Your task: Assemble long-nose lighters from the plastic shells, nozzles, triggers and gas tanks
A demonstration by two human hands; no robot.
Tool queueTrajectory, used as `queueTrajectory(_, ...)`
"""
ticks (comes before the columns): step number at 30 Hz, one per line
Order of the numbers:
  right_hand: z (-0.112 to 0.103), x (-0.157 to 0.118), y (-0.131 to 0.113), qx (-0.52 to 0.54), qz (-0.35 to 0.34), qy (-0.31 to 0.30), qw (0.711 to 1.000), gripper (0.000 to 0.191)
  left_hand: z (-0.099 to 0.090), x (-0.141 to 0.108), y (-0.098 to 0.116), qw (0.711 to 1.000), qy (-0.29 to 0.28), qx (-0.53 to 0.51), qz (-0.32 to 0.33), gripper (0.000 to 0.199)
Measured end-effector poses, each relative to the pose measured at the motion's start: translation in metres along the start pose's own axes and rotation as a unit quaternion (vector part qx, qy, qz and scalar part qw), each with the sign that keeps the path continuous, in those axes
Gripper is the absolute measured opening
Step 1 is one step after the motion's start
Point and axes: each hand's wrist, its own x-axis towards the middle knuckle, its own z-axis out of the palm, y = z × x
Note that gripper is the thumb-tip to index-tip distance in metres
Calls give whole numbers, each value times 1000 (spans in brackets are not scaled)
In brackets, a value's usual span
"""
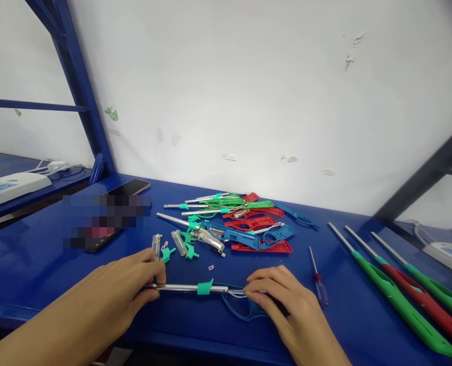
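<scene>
My left hand [134, 287] pinches the left end of a lighter's metal tube [180, 288], which lies level near the table's front edge. A teal plastic collar [204, 287] sits around the tube towards its right end. White wires [236, 293] run out of that end to my right hand [282, 295], whose thumb and fingers are closed on them. Beneath the wires and right hand lies a blue lighter handle shell [235, 312], partly covered. A dark part shows under the right palm; I cannot make out what it is.
Beyond my hands is a heap of lighter parts: red shells [252, 222], blue shells [231, 235], green shells [226, 202] and clear fuel tanks [179, 243]. A screwdriver [318, 279] and three assembled lighters [401, 300] lie right. A phone [134, 187] lies left; a wall [248, 101] stands behind.
</scene>
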Motion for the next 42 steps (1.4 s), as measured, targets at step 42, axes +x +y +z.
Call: queueTrajectory(42, -1, -11, -2, 8, -9, 84, 996, 13, 30, 15, 55, 995, 5, -53, 86, 26)
